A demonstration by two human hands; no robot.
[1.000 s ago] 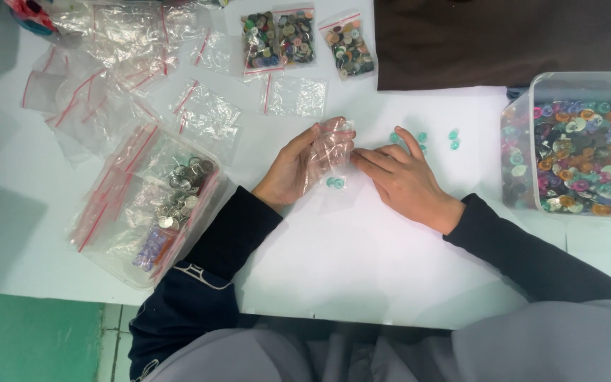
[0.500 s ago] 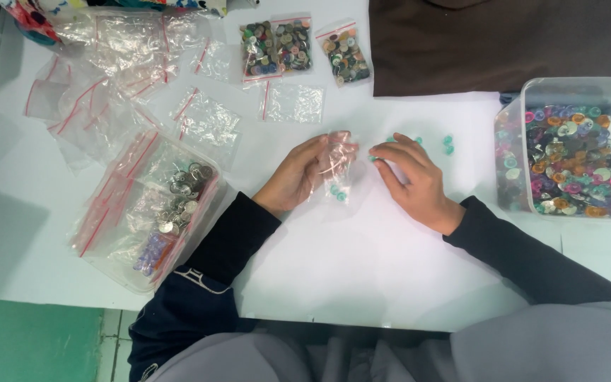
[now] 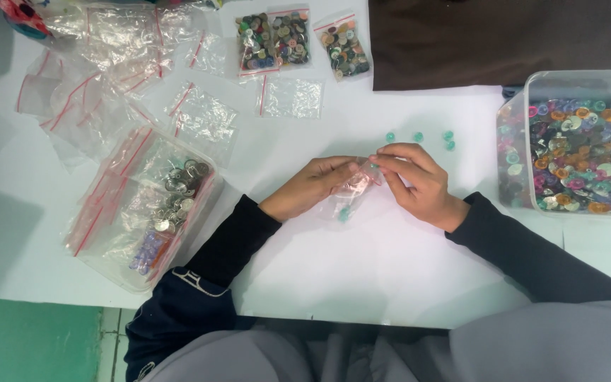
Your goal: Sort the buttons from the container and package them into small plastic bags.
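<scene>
Hands [image 3: 369, 185] pinch small bag [image 3: 350, 191] btwn them

One head camera is looking straight down at the white surface [image 3: 404, 269] from close above, the person's arms entering from the frame's bottom edge.

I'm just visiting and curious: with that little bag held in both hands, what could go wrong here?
The left hand and right hand pinch the small clear bag at its top, so the green bead inside might drop out if it tips. The loose green beads lying on the white table could roll away if bumped. The open tub of colourful buttons sits near the right forearm and might be knocked.
</scene>
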